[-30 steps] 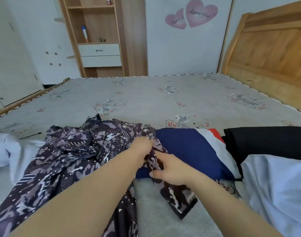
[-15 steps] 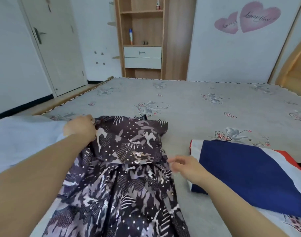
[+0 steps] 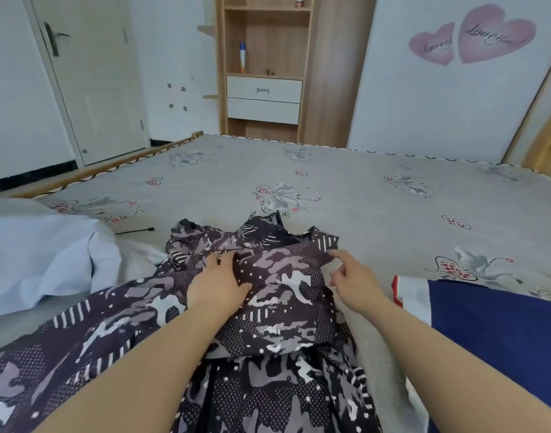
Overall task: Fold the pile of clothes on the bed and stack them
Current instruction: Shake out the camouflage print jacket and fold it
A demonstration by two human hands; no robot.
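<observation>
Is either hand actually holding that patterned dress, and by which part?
Neither grips it. The left hand rests flat on the patterned dress bodice; the right hand only touches the bodice's right edge with its fingertips.

Dress lies on bed; shirt left, folded garment right.

Wooden shelf unit beyond the bed's far edge: spray can above two white drawers. Door left; heart stickers right.
</observation>
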